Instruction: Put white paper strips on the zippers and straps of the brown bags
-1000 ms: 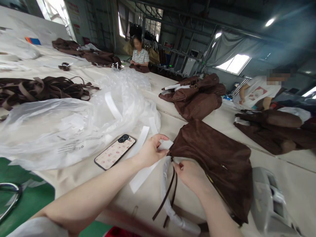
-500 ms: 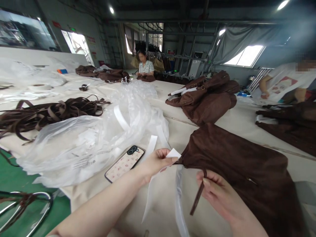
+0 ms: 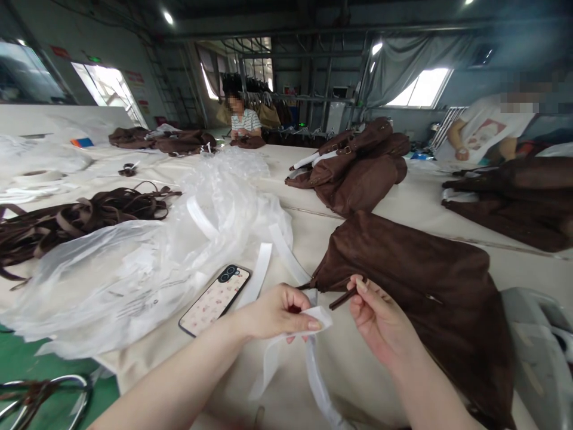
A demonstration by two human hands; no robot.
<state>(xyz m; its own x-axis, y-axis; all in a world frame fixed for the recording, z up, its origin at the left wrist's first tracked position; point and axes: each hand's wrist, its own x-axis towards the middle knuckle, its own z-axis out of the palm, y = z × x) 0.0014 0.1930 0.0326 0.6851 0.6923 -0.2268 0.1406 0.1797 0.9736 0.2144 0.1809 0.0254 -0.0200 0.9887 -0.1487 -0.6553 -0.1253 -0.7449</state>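
Between thumb and fingers of my left hand [image 3: 280, 312] is a thin white strip [image 3: 321, 318], folded over at the top, its tail hanging below. My right hand [image 3: 380, 319], just to the right, pinches a narrow dark brown strap [image 3: 342, 298] whose free end points left towards the strip. Behind and beside that hand lies a brown bag [image 3: 416, 269], its narrow corner near both hands. A longer white band [image 3: 319, 379] runs down from under my left hand. Left of my wrist lies a phone in a flowered case [image 3: 212, 304].
Crumpled clear plastic [image 3: 111, 269] and loose white strips [image 3: 258, 272] cover the table's left. Brown straps [image 3: 85, 218] are heaped beyond. More brown bags [image 3: 358, 173] lie ahead and at right. A grey object [image 3: 539, 352] stands at right. Two people work across the table.
My left hand has drawn the white strip down, away from the bag's corner. My right hand has lifted the brown strap, which has swung from hanging down to pointing left. The view has turned right.
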